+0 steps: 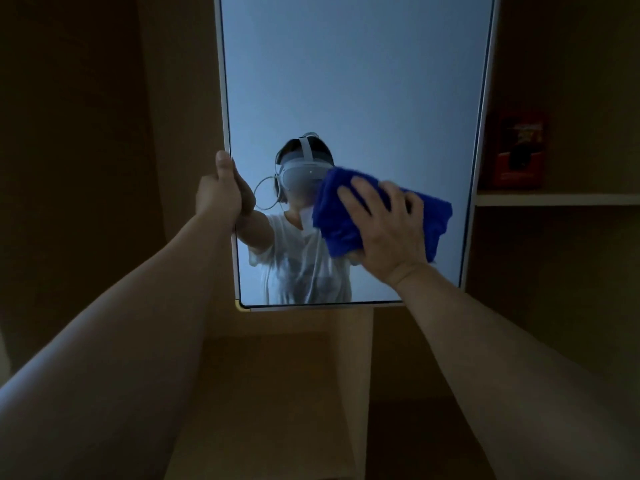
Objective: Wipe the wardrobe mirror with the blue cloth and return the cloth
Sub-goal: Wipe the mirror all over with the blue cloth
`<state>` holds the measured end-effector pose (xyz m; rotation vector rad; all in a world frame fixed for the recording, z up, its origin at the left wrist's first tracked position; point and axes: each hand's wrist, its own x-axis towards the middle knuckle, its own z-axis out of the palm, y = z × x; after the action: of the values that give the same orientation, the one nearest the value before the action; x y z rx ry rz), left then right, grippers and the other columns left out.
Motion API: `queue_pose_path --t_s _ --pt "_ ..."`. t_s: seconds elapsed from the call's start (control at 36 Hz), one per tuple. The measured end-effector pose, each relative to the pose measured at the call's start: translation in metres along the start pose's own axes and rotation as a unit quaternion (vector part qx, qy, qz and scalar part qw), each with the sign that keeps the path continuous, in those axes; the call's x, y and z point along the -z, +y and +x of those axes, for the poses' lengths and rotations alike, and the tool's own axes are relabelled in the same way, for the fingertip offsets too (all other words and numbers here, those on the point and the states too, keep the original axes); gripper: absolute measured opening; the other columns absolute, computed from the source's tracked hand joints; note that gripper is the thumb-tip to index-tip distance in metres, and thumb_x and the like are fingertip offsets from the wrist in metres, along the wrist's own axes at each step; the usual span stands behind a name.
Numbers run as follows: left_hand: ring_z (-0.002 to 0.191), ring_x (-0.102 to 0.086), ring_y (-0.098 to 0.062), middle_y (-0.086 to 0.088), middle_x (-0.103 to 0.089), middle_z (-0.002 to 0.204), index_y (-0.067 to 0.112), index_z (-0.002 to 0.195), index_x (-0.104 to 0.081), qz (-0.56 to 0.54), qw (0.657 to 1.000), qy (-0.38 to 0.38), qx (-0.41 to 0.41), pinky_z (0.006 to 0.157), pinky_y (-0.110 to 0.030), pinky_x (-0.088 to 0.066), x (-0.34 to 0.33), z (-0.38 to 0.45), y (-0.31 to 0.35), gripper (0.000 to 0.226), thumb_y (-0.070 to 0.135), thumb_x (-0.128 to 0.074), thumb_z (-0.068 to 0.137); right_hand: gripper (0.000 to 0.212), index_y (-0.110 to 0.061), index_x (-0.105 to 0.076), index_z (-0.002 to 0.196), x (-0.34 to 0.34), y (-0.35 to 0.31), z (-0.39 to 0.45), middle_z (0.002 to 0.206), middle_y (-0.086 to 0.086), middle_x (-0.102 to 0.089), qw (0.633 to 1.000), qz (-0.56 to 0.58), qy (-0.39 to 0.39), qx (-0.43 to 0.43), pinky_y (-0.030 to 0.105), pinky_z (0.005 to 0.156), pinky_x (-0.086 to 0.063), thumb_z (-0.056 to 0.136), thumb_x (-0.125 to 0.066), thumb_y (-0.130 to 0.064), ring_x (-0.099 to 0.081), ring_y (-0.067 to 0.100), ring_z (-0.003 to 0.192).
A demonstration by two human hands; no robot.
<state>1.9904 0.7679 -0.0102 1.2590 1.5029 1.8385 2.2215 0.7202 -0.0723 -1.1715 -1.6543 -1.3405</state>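
Single wide-angle view from the person's head, facing forward at the mirror (346,81). Very close: left hand (221,192) and right hand (388,223) both reach it. The headset (304,168) carrying the camera shows in the reflection.

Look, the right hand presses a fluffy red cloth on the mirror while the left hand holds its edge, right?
No, the head view shows the fluffy cloth is blue, not red. The right hand presses it on the white-framed mirror; the left hand holds its edge.

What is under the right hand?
The blue cloth lies under the right hand, pressed flat against the mirror. The part of the mirror behind the cloth is hidden.
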Motion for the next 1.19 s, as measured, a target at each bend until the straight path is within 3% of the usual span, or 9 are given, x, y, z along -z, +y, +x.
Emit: queue_pose_path --t_s 0.14,0.28,0.5,0.61,0.81,0.92,1.11,1.19 --pt "0.122 -0.048 -0.034 -0.014 -0.052 0.132 0.008 0.134 -0.043 -0.005 1.000 0.005 0.002 0.093 -0.046 -0.040 0.000 -0.003 0.002 0.070 0.061 -0.021 0.093 0.073 -0.019 -0.041 0.141 0.007 0.008 0.039 0.142 0.008 -0.044 0.994 0.005 -0.013 -0.106 0.051 0.093 -0.036 0.074 -0.068 -0.034 -0.045 0.038 0.121" --pt "0.122 -0.048 -0.034 -0.015 -0.051 0.131 0.007 0.133 -0.043 0.000 1.000 0.003 0.001 0.095 -0.045 -0.040 0.001 -0.002 0.002 0.070 0.060 -0.020 0.094 0.073 -0.020 -0.034 0.144 0.011 0.010 0.056 0.146 0.006 -0.038 0.989 0.012 -0.015 -0.144 0.052 0.097 -0.032 0.077 -0.062 -0.033 -0.039 0.036 0.125" --pt "0.120 -0.049 -0.034 -0.016 -0.052 0.131 0.006 0.132 -0.043 0.002 1.000 0.001 -0.009 0.090 -0.043 -0.040 0.002 -0.004 0.003 0.070 0.059 -0.020 0.094 0.071 -0.018 -0.054 0.132 -0.001 -0.015 0.006 0.135 0.005 -0.054 0.996 -0.001 0.028 -0.083 0.050 0.088 -0.043 0.069 -0.074 -0.042 -0.055 0.035 0.112" --pt "0.116 -0.051 -0.036 -0.018 -0.054 0.125 0.004 0.127 -0.047 0.006 1.000 -0.003 -0.017 0.095 -0.046 -0.042 0.004 -0.005 0.002 0.071 0.061 -0.019 0.094 0.069 -0.018 -0.060 0.127 -0.002 -0.016 0.002 0.130 0.005 -0.058 0.997 0.004 0.045 -0.065 0.049 0.083 -0.045 0.064 -0.077 -0.040 -0.059 0.035 0.106" --pt "0.110 -0.054 -0.035 -0.017 -0.056 0.115 0.002 0.124 -0.047 0.003 1.000 -0.005 -0.020 0.089 -0.045 -0.044 0.005 -0.009 0.003 0.070 0.059 -0.021 0.094 0.078 -0.021 -0.031 0.144 0.018 -0.002 0.076 0.148 0.004 -0.034 0.982 0.037 -0.007 -0.186 0.053 0.095 -0.033 0.075 -0.065 -0.029 -0.037 0.035 0.125" --pt "0.109 -0.053 -0.034 -0.014 -0.054 0.108 0.002 0.125 -0.047 0.003 1.000 -0.003 -0.018 0.087 -0.044 -0.043 0.006 -0.010 0.005 0.070 0.059 -0.021 0.094 0.076 -0.020 -0.031 0.145 0.019 -0.002 0.071 0.149 0.006 -0.034 0.985 0.033 -0.002 -0.167 0.053 0.097 -0.033 0.076 -0.062 -0.027 -0.037 0.036 0.126" --pt "0.090 -0.046 -0.022 -0.004 -0.048 0.096 0.009 0.128 -0.048 -0.033 0.999 -0.007 0.003 0.081 -0.039 -0.039 0.004 -0.017 0.005 0.068 0.061 -0.021 0.093 0.076 -0.020 -0.050 0.136 0.005 -0.036 0.002 0.138 0.005 -0.051 0.994 0.026 -0.006 -0.106 0.052 0.090 -0.043 0.068 -0.077 -0.040 -0.053 0.036 0.116" --pt "0.090 -0.048 -0.020 0.001 -0.049 0.092 0.011 0.120 -0.053 -0.067 0.996 -0.048 0.045 0.088 -0.042 -0.040 0.004 -0.022 -0.016 0.067 0.063 -0.022 0.092 0.077 -0.018 -0.055 0.132 0.000 -0.051 -0.025 0.135 0.007 -0.054 0.996 0.044 -0.006 -0.081 0.053 0.087 -0.045 0.061 -0.080 -0.038 -0.056 0.038 0.112"
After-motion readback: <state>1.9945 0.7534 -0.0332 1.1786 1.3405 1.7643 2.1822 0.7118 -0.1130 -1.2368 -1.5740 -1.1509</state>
